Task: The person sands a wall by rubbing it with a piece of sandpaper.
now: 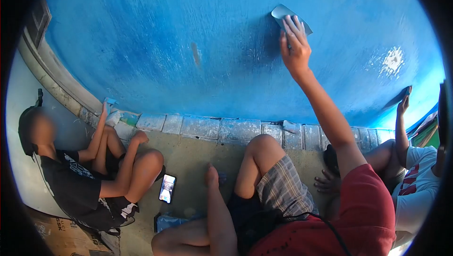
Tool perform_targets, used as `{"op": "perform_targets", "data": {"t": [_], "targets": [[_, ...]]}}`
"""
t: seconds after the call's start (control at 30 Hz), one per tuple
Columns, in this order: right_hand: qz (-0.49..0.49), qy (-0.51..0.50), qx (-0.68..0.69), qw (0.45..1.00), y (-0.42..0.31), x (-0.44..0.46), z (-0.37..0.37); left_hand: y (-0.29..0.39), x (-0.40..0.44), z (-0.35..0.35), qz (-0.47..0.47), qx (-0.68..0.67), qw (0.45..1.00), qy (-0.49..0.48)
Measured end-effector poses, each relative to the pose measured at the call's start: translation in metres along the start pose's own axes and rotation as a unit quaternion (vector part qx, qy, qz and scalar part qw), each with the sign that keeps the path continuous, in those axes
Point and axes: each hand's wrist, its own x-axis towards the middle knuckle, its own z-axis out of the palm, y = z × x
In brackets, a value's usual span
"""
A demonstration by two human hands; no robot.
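Observation:
My right hand [295,46] is raised high on a blue wall [188,29], pressing a grey sheet of sandpaper [281,12] against it. The fingers lie over the sheet, and its upper left corner curls away from the wall. Low down, my left hand [213,176] is at the floor beside my bent knee; its fingers are mostly hidden. A phone with a lit screen [167,188] lies on the floor to the left of that hand. Nearer to me, a blue flat object [173,223] is partly covered by my leg.
At the left, a person in black [78,180] sits holding a small blue piece [111,101] near the wall's foot. Another person in a white shirt [417,175] reaches to the wall at the right. Grey bricks [200,127] edge the floor; cardboard [61,234] lies lower left.

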Motion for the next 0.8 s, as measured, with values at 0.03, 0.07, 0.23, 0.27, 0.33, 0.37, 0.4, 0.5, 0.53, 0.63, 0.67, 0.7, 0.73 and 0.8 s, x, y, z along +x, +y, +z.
{"op": "perform_targets", "data": {"t": [0.03,0.07,0.23,0.27,0.33,0.37,0.4,0.5,0.53,0.63,0.67,0.7,0.73,0.8], "targets": [[-0.028,-0.016,0.019,0.999,-0.001,-0.012,0.012,-0.007,0.006,0.001,0.018,0.020,0.999,0.020],[-0.053,-0.030,0.038,0.997,-0.004,-0.026,0.022,-0.013,0.017,0.001,0.037,0.043,0.998,0.040],[-0.020,0.016,0.011,1.000,-0.007,-0.004,0.006,-0.032,0.081,0.001,0.017,0.086,0.995,0.043],[0.071,0.057,-0.027,0.995,-0.004,0.002,-0.005,-0.027,0.066,0.001,0.010,0.056,0.998,0.028],[0.052,0.021,-0.003,0.998,-0.010,-0.007,-0.004,-0.017,0.022,-0.001,0.008,0.023,0.999,0.027],[-0.025,-0.053,0.055,0.997,-0.013,-0.031,0.005,-0.009,0.007,0.001,0.022,0.017,0.999,0.040],[-0.105,-0.126,0.112,0.980,-0.013,-0.054,0.011,-0.001,0.001,0.003,0.038,0.010,0.998,0.052],[-0.086,-0.099,0.014,0.991,0.007,-0.048,-0.001,0.007,0.019,-0.004,0.018,0.018,1.000,0.010],[-0.040,-0.039,-0.036,0.998,0.010,-0.033,-0.008,0.005,0.025,-0.006,0.007,0.019,1.000,-0.004],[0.090,0.033,-0.063,0.993,-0.005,-0.021,-0.005,-0.005,0.010,-0.002,-0.023,0.015,0.999,-0.021],[0.031,-0.051,-0.055,0.997,-0.011,-0.027,0.005,0.005,-0.007,-0.002,-0.018,0.009,1.000,-0.005],[-0.089,-0.124,0.082,0.985,-0.009,-0.045,0.021,0.014,-0.020,-0.001,-0.012,0.005,1.000,0.011],[-0.190,-0.192,0.105,0.957,-0.018,-0.043,0.025,0.014,-0.019,0.000,-0.011,0.015,1.000,0.005],[-0.124,-0.053,0.085,0.987,-0.009,-0.011,0.040,0.010,-0.011,-0.003,-0.012,0.032,0.999,-0.007]]}}
